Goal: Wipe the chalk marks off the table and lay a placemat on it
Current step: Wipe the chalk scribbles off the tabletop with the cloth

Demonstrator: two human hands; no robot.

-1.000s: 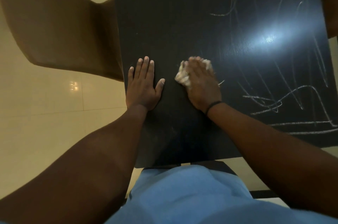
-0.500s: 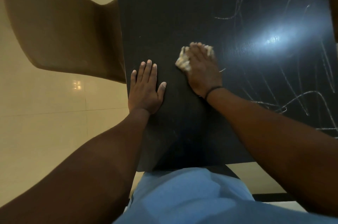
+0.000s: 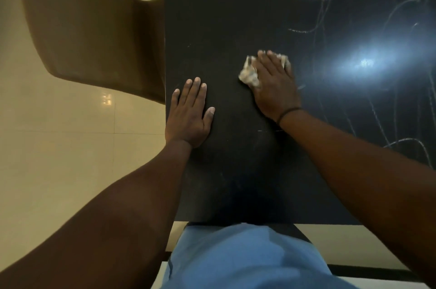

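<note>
While left hand (image 3: 188,116) lies flat | right hand (image 3: 274,86) presses cloth (image 3: 249,74) on table (image 3: 212,17)

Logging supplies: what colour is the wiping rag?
Off-white crumpled rag, clearest in the head view.

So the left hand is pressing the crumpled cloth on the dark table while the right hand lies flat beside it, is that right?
Hands swapped. The head view shows the right hand pressing the crumpled cloth on the dark table, while the left hand lies flat beside it.
</note>
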